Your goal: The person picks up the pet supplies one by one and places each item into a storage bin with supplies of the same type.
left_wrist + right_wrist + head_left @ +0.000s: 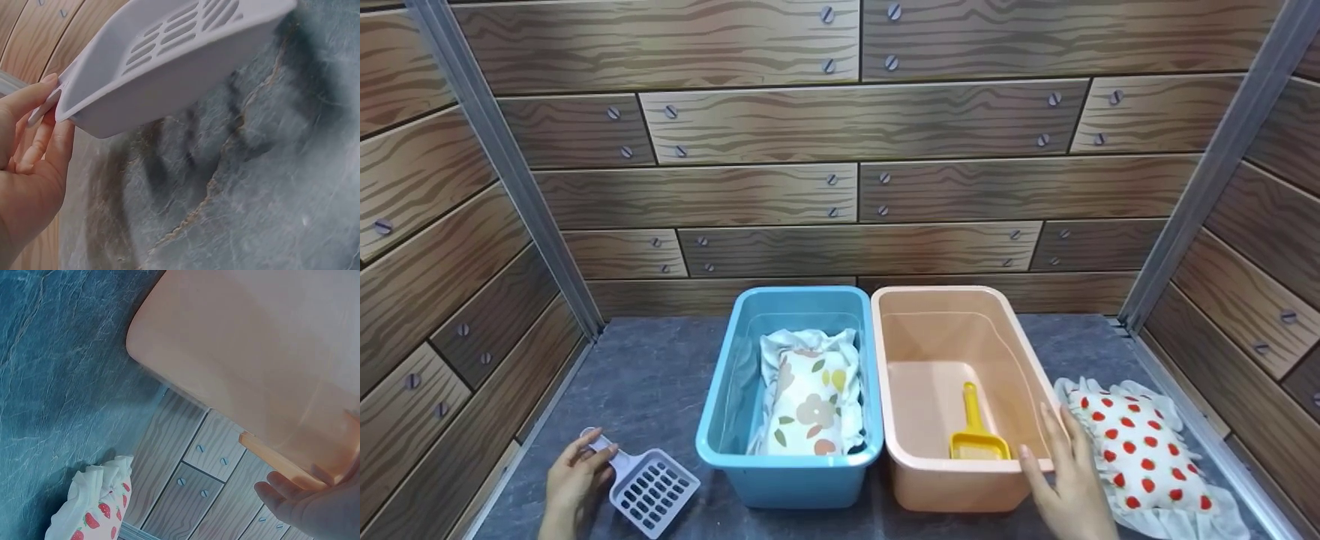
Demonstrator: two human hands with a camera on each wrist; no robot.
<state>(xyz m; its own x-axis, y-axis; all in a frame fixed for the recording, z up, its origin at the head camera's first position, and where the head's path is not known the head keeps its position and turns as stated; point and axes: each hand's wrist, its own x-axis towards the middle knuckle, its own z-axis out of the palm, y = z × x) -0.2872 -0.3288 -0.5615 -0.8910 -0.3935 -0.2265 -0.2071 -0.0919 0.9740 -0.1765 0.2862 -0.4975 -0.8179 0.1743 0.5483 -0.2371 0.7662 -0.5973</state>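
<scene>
My left hand (574, 476) pinches the handle of a pale lilac slotted litter scoop (655, 491) between thumb and fingers. In the left wrist view the scoop (169, 73) is tilted over the dark tabletop and casts a shadow on it. My right hand (1069, 480) rests at the near right corner of a peach plastic tub (919, 484), its fingers fairly straight along the rim. The right wrist view has the fingertips (270, 495) beside the tub's rim. Inside the tub lies a small yellow scoop (975, 427), its handle pointing away from me.
A blue tub (799, 484) stands against the peach one and holds a floral ruffled pillow (810, 412). On the right lies a white ruffled pillow with strawberries (1147, 450), close beside my right hand. Wood-patterned walls (855, 127) with metal edge strips enclose the marbled tabletop (652, 375).
</scene>
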